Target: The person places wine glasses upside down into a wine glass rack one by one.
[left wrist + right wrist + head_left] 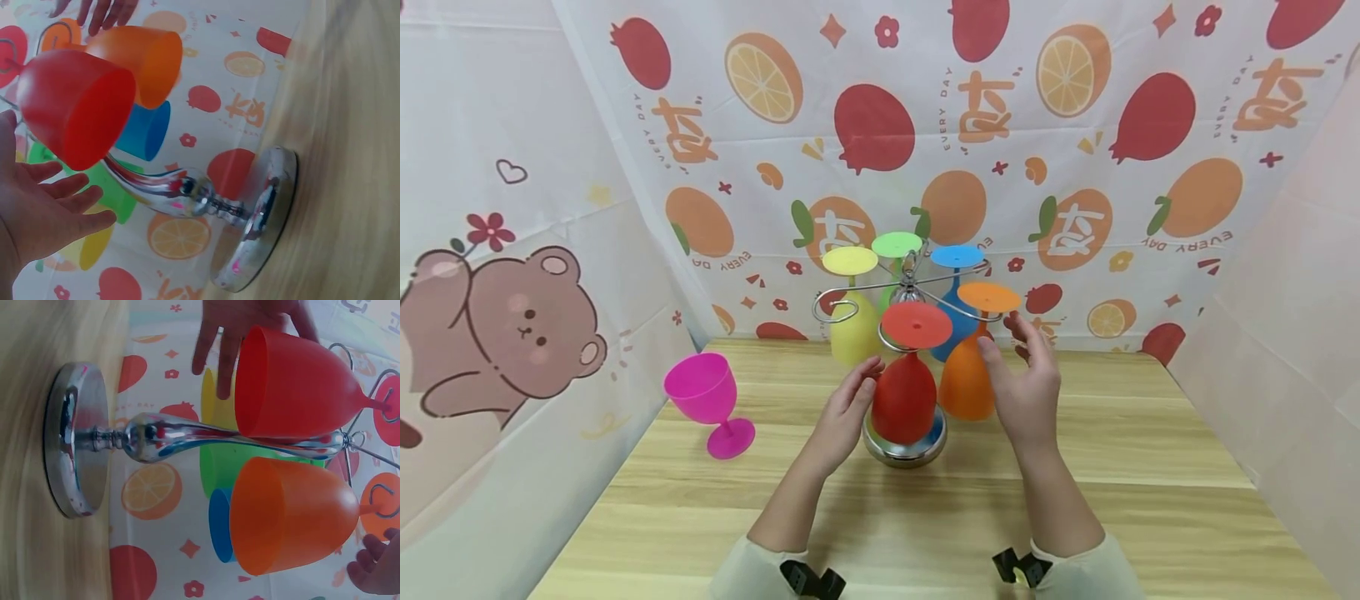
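Observation:
A chrome goblet rack point(904, 455) stands on the table, with plastic goblets hanging upside down from its wire hooks. At the front hangs a red goblet point(904, 400), and an orange goblet point(966, 383) is to its right. My left hand point(842, 417) is beside the red goblet's left side, fingers spread and holding nothing in the left wrist view. To the right of the orange goblet, my right hand point(1030, 392) has its fingers raised and loosely bent near the orange foot. Behind hang yellow point(853, 325), green point(897, 244) and blue point(953, 321) goblets, partly hidden.
A magenta goblet point(703, 387) stands upright on the wooden table point(1150, 500), left of the rack. Fruit-printed cloth point(880, 50) hangs behind the table, and a bear-printed cloth point(520, 333) covers the left side. Another pale cloth point(1285, 333) borders the right.

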`<state>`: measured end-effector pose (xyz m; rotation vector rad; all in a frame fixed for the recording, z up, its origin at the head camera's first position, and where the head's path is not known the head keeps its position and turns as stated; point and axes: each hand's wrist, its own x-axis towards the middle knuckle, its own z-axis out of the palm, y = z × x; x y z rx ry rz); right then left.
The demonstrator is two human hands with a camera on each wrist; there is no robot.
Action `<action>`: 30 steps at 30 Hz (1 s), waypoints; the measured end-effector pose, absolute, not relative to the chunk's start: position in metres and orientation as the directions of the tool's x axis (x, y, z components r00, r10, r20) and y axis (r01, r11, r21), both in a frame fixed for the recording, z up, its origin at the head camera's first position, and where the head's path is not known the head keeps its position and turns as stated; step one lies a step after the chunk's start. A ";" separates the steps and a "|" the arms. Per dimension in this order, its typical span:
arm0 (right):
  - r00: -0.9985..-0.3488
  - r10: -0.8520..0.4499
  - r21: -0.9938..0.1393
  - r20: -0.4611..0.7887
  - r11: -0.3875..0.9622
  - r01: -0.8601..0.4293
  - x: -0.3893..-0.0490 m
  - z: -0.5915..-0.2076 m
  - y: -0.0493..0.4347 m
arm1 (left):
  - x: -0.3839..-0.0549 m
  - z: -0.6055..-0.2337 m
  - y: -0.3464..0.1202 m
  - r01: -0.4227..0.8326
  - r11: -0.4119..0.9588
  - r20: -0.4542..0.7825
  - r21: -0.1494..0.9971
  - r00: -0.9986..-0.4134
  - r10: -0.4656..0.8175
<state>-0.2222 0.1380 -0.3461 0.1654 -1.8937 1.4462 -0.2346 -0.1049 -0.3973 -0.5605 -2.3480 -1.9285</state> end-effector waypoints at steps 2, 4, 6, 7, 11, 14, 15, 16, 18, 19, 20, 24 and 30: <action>-0.758 0.296 -0.805 0.582 0.341 -0.485 -0.227 -0.343 0.138 | -0.237 -0.400 -0.104 0.300 0.160 0.259 0.940 -0.936 0.238; -0.779 0.283 -0.819 0.559 0.335 -0.466 -0.230 -0.342 0.139 | -0.239 -0.404 -0.104 0.294 0.156 0.251 0.943 -0.936 0.245; -0.791 0.278 -0.826 0.545 0.339 -0.450 -0.233 -0.340 0.138 | -0.241 -0.408 -0.104 0.294 0.152 0.248 0.944 -0.933 0.261; -0.797 0.275 -0.830 0.538 0.341 -0.442 -0.234 -0.340 0.138 | -0.242 -0.410 -0.104 0.296 0.149 0.249 0.944 -0.931 0.268; -0.840 0.234 -0.846 0.490 0.359 -0.393 -0.237 -0.340 0.138 | -0.244 -0.415 -0.105 0.308 0.140 0.259 0.941 -0.923 0.284; -0.873 0.181 -0.851 0.453 0.379 -0.363 -0.241 -0.343 0.139 | -0.244 -0.416 -0.106 0.317 0.127 0.271 0.940 -0.918 0.289; -0.877 0.165 -0.847 0.451 0.390 -0.362 -0.243 -0.344 0.139 | -0.245 -0.416 -0.106 0.322 0.120 0.276 0.939 -0.916 0.292; -0.877 0.156 -0.840 0.455 0.400 -0.365 -0.244 -0.345 0.140 | -0.245 -0.416 -0.106 0.325 0.113 0.280 0.939 -0.914 0.295; -0.869 0.144 -0.826 0.473 0.416 -0.381 -0.246 -0.347 0.140 | -0.246 -0.417 -0.106 0.332 0.103 0.289 0.938 -0.909 0.302; -0.865 0.144 -0.820 0.481 0.423 -0.386 -0.247 -0.349 0.141 | -0.246 -0.417 -0.106 0.335 0.098 0.292 0.937 -0.906 0.305; -0.862 0.146 -0.816 0.485 0.430 -0.386 -0.248 -0.350 0.142 | -0.246 -0.417 -0.105 0.336 0.097 0.293 0.937 -0.905 0.308; -0.869 0.158 -0.826 0.468 0.430 -0.366 -0.251 -0.357 0.144 | -0.244 -0.417 -0.104 0.336 0.104 0.290 0.936 -0.906 0.309; -0.881 0.155 -0.840 0.447 0.411 -0.354 -0.256 -0.364 0.145 | -0.243 -0.414 -0.101 0.339 0.090 0.301 0.936 -0.908 0.293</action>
